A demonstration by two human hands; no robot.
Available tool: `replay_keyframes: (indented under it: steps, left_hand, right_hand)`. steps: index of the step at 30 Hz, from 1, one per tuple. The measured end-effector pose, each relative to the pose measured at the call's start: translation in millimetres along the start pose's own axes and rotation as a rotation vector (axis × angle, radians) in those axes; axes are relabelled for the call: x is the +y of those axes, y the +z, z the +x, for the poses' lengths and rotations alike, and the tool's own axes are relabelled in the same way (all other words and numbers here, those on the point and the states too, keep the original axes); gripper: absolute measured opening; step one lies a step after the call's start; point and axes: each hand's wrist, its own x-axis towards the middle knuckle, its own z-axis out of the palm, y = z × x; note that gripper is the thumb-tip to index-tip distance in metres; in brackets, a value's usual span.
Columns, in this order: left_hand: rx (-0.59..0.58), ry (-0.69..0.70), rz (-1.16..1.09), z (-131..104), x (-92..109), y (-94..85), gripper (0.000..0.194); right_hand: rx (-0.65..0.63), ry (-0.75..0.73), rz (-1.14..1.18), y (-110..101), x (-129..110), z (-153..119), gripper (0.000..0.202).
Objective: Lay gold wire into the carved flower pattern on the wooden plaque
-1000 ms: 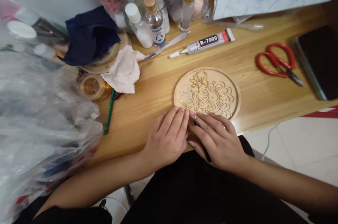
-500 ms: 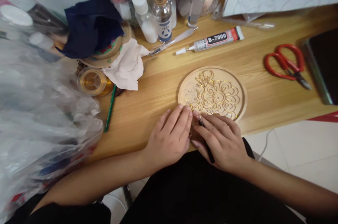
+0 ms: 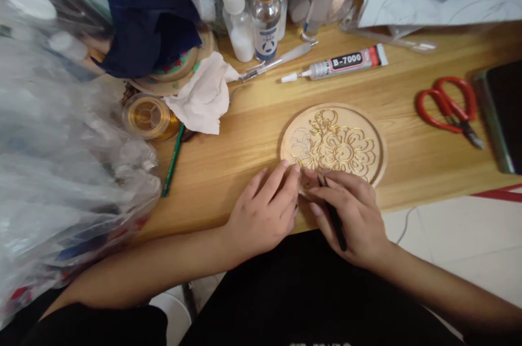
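A round wooden plate (image 3: 285,142) with a raised rim lies near the front edge of the table. Gold wire forms a flower pattern (image 3: 346,153) on its face, with thin drawn lines at the left part. My left hand (image 3: 265,204) rests at the plate's near-left rim, fingers stretched and slightly apart; its thumb is mostly hidden. Black tweezers (image 3: 336,226) are gripped in my right hand (image 3: 356,215), slanting down past the thumb. Their tips are close to the plate's near edge, beside my left fingertips. What lies between the two hands is largely covered.
Behind the plate lies a B-7000 glue tube (image 3: 346,62). Red-handled pliers (image 3: 446,106) and a dark device (image 3: 503,112) are at right. A spool of gold wire (image 3: 149,116), green pencil (image 3: 173,161), cloth scrap (image 3: 204,93) and plastic bags (image 3: 73,172) lie left. Bottles (image 3: 266,14) stand behind.
The camera view has shifted slightly, so most table items sit further right. My right hand has drawn a little away from my left, and more of the tweezers shows.
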Motion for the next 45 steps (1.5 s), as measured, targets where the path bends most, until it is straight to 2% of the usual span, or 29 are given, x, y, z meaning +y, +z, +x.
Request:
replay_keyframes:
  steps: [7,10,12,16,20,23,32,39,45]
  left_hand:
    - [0.013,-0.007,-0.016,-1.1,-0.3,0.4,0.036]
    - [0.023,-0.017,-0.017,-1.8,0.2,1.3,0.036]
    - [0.028,-0.018,-0.017,-2.0,0.6,1.9,0.036]
    - [0.049,-0.016,-0.029,-2.3,0.7,2.9,0.034]
    - [0.048,-0.013,-0.04,-2.3,0.2,3.7,0.033]
    - [0.051,-0.026,-0.041,-2.1,0.3,4.2,0.033]
    - [0.055,-0.044,-0.037,-1.6,0.7,4.1,0.036]
    - [0.028,-0.032,-0.05,-2.1,0.2,3.2,0.033]
    - [0.015,-0.048,-0.061,-2.3,0.8,2.4,0.038]
  right_hand:
    - [0.023,0.139,0.197,-17.9,11.0,10.5,0.028]
    - [0.054,0.203,0.278,-24.5,9.1,21.8,0.034]
    - [0.04,0.231,0.325,-25.7,5.6,29.8,0.028]
    - [-0.031,0.305,0.367,-18.4,-1.2,38.5,0.016]
    - [-0.014,0.422,0.381,-6.1,-2.9,36.5,0.025]
    - [-0.01,0.443,0.393,-0.3,-2.0,35.5,0.027]
    - [0.019,0.379,0.264,4.0,0.3,38.9,0.03]
    - [-0.081,0.161,0.081,-3.5,8.2,41.5,0.023]
    - [-0.156,0.02,0.094,-8.8,21.1,48.9,0.022]
